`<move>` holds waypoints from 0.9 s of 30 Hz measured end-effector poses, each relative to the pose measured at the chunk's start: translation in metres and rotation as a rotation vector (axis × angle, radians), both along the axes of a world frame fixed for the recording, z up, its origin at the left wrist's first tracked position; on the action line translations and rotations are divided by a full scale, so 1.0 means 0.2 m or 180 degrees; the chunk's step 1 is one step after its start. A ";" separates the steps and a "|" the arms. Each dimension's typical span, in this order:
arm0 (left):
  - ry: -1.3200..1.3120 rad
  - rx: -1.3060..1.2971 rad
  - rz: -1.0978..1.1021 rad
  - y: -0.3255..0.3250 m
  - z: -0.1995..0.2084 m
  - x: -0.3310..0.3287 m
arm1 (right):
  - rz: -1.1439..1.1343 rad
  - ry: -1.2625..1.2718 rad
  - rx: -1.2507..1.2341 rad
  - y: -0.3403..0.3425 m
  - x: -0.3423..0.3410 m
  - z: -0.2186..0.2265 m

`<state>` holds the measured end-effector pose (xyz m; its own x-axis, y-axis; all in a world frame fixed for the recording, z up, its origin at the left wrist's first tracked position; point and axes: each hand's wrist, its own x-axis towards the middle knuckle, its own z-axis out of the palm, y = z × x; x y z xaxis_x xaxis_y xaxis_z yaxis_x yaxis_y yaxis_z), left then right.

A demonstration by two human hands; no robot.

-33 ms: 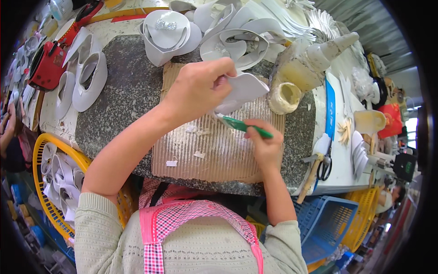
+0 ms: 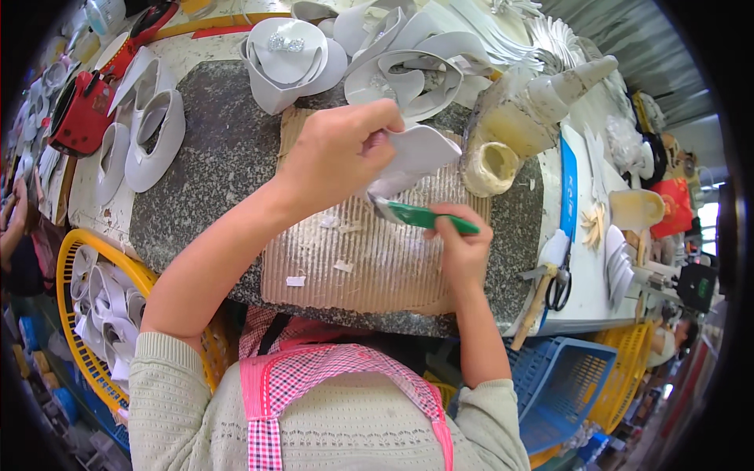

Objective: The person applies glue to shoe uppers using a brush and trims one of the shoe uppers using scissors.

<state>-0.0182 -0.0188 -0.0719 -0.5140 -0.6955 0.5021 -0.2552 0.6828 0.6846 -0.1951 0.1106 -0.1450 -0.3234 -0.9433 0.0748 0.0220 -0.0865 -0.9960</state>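
My left hand (image 2: 338,153) is closed on a white shoe upper (image 2: 416,161), held above a ridged cardboard sheet (image 2: 369,271). My right hand (image 2: 465,247) grips a green-handled brush (image 2: 428,218). The brush's bristle end is at the lower left edge of the upper, below my left fingers. Whether the bristles touch it is hard to tell. Small white scraps (image 2: 343,266) lie on the cardboard. Just right of the upper stands a glue-crusted pot (image 2: 493,171) with a cream-coloured rim, against a large yellowish bottle (image 2: 514,114) that lies tilted.
Under the cardboard is a dark speckled slab (image 2: 204,157). More white uppers (image 2: 287,59) sit along the back, and others (image 2: 155,145) at left. Scissors (image 2: 558,290) and a wooden-handled tool (image 2: 531,312) lie at right. A yellow basket (image 2: 67,275) and a blue crate (image 2: 561,392) flank me.
My right hand and the brush have shifted slightly to the right, and the brush handle lies flatter. The upper in my left hand has moved a little left.
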 end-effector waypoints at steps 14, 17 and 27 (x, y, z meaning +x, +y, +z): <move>-0.2723 -0.3127 -0.2060 0.44 -0.10 -0.01 | -0.0203 0.0756 -0.0242 -0.04 0.07 0.17; -0.2419 -0.3002 -0.1938 0.42 -0.11 0.02 | -0.0405 0.1746 -0.0713 -0.18 0.15 0.09; -0.1940 -0.2214 -0.1859 0.34 -0.19 0.27 | -0.0110 0.1832 -0.0204 -0.27 0.18 0.19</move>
